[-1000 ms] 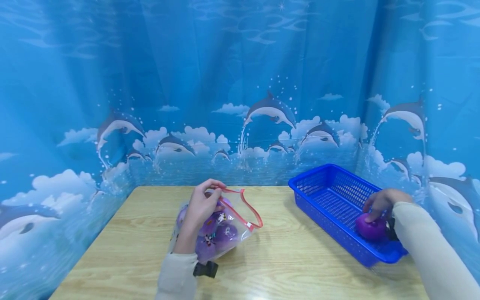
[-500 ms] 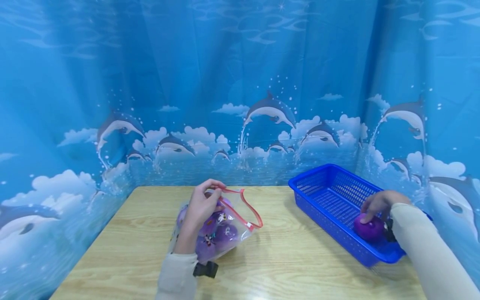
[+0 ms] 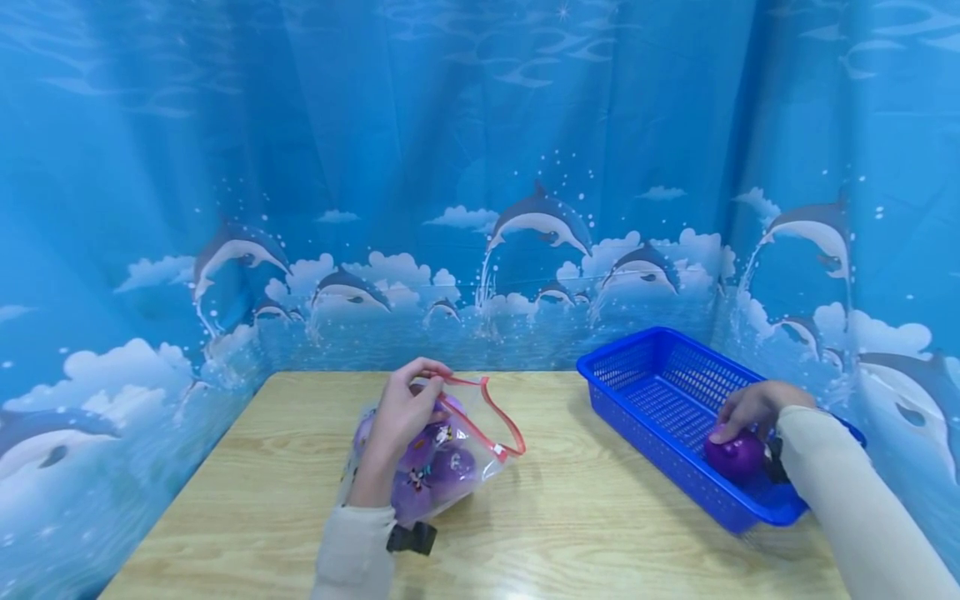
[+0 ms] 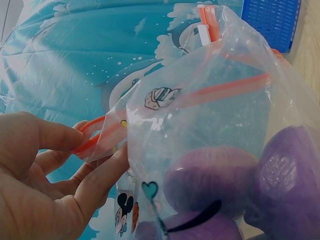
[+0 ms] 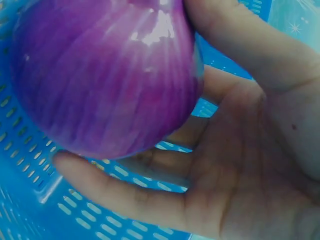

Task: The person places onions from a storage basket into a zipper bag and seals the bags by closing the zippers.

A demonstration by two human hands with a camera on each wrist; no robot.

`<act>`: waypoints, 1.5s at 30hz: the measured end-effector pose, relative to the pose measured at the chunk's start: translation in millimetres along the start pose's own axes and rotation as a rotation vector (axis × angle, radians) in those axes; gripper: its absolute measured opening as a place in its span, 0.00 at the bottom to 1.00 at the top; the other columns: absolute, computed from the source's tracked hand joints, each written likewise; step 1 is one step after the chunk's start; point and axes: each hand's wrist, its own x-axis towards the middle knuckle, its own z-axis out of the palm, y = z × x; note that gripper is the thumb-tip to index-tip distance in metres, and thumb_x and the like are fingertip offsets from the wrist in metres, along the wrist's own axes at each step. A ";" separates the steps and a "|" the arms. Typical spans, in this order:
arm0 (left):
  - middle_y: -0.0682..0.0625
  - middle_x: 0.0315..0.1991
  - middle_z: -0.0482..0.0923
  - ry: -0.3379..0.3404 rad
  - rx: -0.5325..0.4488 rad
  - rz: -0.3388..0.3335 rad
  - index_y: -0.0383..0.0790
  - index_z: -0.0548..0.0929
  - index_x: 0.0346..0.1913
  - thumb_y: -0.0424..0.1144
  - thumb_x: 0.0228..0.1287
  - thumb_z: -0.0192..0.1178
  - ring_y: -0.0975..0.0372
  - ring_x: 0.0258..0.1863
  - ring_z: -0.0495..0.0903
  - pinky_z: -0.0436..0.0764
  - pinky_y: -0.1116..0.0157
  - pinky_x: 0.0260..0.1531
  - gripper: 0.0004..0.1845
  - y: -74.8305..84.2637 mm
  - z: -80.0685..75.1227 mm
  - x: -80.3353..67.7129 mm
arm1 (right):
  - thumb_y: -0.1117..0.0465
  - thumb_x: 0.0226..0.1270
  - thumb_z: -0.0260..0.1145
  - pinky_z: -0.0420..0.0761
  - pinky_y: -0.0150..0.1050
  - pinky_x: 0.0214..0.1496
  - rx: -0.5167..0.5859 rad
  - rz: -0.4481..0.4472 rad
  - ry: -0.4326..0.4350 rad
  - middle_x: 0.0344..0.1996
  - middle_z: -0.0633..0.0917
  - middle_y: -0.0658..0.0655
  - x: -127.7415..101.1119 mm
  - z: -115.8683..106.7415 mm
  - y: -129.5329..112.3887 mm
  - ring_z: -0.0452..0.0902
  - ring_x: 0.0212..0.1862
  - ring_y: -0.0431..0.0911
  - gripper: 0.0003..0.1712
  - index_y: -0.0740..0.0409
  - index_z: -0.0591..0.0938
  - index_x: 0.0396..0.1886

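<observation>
A clear zip bag (image 3: 442,454) with a red seal and cartoon prints lies on the wooden table (image 3: 570,517), holding several purple onions (image 4: 215,172). My left hand (image 3: 401,417) pinches the bag's red rim (image 4: 95,137) between thumb and fingers, keeping the mouth open. At the right, my right hand (image 3: 753,407) grips a purple onion (image 3: 733,454) inside the blue plastic basket (image 3: 652,392), near its front end. In the right wrist view the fingers (image 5: 150,200) curl round the onion (image 5: 105,75) above the basket's slotted floor (image 5: 30,165).
A blue dolphin-print curtain (image 3: 480,208) closes in the table at the back and on both sides. Bare wood shows between the bag and the basket and along the near edge. The basket stands slanted at the table's right side.
My right hand has carried the onion slightly left and farther into the basket. The left hand and the bag have not moved.
</observation>
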 end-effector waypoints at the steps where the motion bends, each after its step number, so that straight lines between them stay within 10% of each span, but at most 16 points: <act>1: 0.37 0.49 0.77 0.000 0.000 -0.002 0.42 0.85 0.51 0.35 0.79 0.54 0.58 0.28 0.83 0.89 0.65 0.28 0.10 0.2 0.1 0.0 | 0.36 0.65 0.71 0.84 0.67 0.57 0.009 -0.005 -0.007 0.55 0.80 0.75 -0.5 -0.3 -0.5 0.80 0.55 0.70 0.40 0.63 0.78 0.62; 21: 0.41 0.47 0.77 0.004 0.008 0.005 0.41 0.85 0.51 0.35 0.78 0.54 0.58 0.28 0.82 0.89 0.66 0.28 0.10 -1.0 0.3 0.9 | 0.45 0.65 0.74 0.91 0.56 0.51 0.179 -0.097 0.016 0.63 0.68 0.82 -9.0 -14.2 -17.1 0.78 0.57 0.66 0.43 0.68 0.69 0.69; 45: 0.40 0.48 0.77 0.010 0.000 -0.010 0.42 0.85 0.50 0.35 0.78 0.54 0.58 0.31 0.82 0.90 0.64 0.30 0.10 0.4 1.3 0.0 | 0.46 0.69 0.71 0.93 0.53 0.46 0.084 -0.254 0.051 0.64 0.68 0.80 -22.9 -24.7 -59.7 0.80 0.57 0.64 0.42 0.70 0.68 0.69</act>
